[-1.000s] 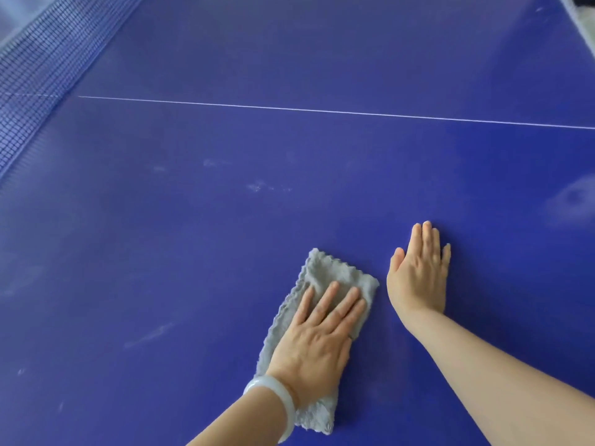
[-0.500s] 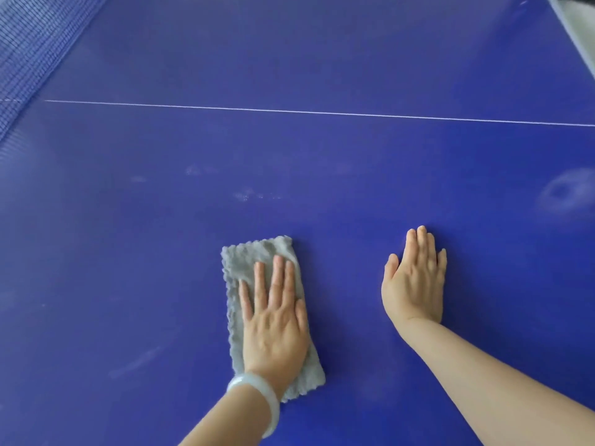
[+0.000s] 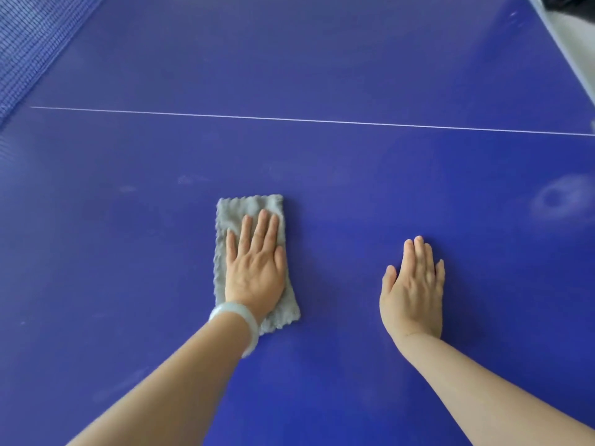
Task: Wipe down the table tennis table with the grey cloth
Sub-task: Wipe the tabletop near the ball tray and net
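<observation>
As left hand point(image 3: 254, 272) presses grey cloth point(image 3: 252, 207), it slid forward | right hand point(image 3: 413, 288) unmoved

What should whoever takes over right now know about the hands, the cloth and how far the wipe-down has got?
Left hand: fingers straight, pressing flat on the grey cloth.
Right hand: flat on the bare table, holding nothing.
The cloth lies flat on the near side of the white line.
Done: cannot tell how much has been wiped.
Left: the ring-shaped smudge at far right and the faint marks just beyond the cloth.
</observation>
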`<state>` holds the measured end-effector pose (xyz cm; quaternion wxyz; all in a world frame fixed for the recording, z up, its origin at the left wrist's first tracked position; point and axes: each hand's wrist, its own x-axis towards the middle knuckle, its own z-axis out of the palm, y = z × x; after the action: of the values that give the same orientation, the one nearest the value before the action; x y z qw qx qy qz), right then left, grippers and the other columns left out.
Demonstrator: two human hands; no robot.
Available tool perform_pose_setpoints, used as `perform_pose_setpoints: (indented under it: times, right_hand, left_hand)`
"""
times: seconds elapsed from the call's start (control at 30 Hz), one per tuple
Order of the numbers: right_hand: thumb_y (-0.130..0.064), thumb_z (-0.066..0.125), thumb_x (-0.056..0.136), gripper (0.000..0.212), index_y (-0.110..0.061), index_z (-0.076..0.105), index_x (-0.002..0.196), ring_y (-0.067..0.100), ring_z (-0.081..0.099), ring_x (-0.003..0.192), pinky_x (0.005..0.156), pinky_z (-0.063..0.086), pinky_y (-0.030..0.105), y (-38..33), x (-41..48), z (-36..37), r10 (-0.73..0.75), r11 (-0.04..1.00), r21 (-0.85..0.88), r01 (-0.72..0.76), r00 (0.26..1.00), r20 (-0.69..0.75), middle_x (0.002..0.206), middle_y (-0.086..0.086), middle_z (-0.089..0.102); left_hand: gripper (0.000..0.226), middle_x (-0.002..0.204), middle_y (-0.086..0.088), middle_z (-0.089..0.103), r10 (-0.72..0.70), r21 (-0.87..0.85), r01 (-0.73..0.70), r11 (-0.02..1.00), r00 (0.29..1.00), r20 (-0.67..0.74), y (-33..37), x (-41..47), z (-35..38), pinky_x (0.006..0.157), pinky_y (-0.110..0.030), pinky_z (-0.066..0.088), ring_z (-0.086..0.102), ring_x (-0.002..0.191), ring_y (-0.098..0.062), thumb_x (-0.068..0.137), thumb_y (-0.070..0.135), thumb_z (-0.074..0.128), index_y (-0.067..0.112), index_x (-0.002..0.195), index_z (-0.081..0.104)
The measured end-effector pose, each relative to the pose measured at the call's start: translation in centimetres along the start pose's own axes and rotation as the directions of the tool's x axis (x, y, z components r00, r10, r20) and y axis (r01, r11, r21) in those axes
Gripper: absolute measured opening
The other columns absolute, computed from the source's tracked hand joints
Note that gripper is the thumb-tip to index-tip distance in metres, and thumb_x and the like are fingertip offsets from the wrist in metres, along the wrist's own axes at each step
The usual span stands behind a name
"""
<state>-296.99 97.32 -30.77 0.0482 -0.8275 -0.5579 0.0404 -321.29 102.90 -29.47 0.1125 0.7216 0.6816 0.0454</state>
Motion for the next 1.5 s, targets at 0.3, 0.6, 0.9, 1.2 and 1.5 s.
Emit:
perform_pose_setpoints:
  times: [0.3,0.6,0.9,1.2,1.5]
  right_hand:
    - [-0.024,0.041,0.101,0.058,-0.003,0.029,0.154,0.026,0.021,0.151,0.124,0.014,0.048,0.0,0.1,0.1,-0.005,0.999,0.039,0.006,1.0,-0.017,0.162,0.012,0.023]
    - [-0.034,0.02,0.101,0.062,-0.005,0.022,0.156,0.023,0.014,0.153,0.125,0.011,0.046,-0.1,0.0,-0.1,-0.008,1.0,-0.008,0.008,1.0,0.008,0.165,0.01,0.016]
    - [-0.032,0.032,0.106,0.057,-0.012,0.018,0.158,0.009,0.002,0.153,0.124,0.004,0.029,1.0,1.4,-1.2,-0.471,0.869,0.2,0.453,0.88,0.054,0.166,-0.001,0.01]
    - [-0.032,0.024,0.104,0.062,-0.003,0.011,0.157,0.024,0.008,0.154,0.125,0.004,0.044,-2.0,9.6,-0.2,0.131,0.991,-0.006,-0.131,0.991,0.017,0.166,0.012,0.008]
    - [-0.035,0.035,0.103,0.064,-0.007,0.018,0.157,0.02,0.012,0.153,0.125,0.004,0.04,-1.4,9.8,0.2,0.105,0.994,0.032,-0.104,0.994,-0.013,0.165,0.008,0.015]
  left_hand:
    - [0.057,0.166,0.013,-0.001,0.551,0.011,-0.559,0.829,0.82,0.154,9.4,-3.0,2.4,0.122,-0.05,-0.008,-0.014,0.152,-0.016,0.104,0.037,0.019,0.03,0.159,0.007]
    - [0.058,0.165,0.014,-0.003,0.105,0.007,-0.105,0.994,0.994,0.0,-0.2,0.6,0.2,0.123,-0.042,-0.007,-0.013,0.152,-0.012,0.101,0.042,0.012,0.032,0.159,0.004]
    - [0.063,0.163,0.015,-0.015,0.07,0.01,-0.07,0.997,0.996,0.058,0.5,-1.3,0.2,0.122,-0.043,-0.011,-0.023,0.149,-0.013,0.097,0.042,0.007,0.029,0.157,-0.007]
    - [0.061,0.166,0.008,0.001,0.173,0.018,-0.175,0.984,0.983,0.063,0.9,-1.4,0.1,0.121,-0.05,0.001,-0.006,0.153,-0.023,0.101,0.035,0.021,0.022,0.159,0.01]
    - [0.057,0.165,0.013,-0.006,0.552,-0.01,-0.557,0.831,0.821,0.145,11.0,8.1,1.9,0.121,-0.049,-0.012,-0.019,0.151,-0.016,0.103,0.038,0.014,0.03,0.159,0.001]
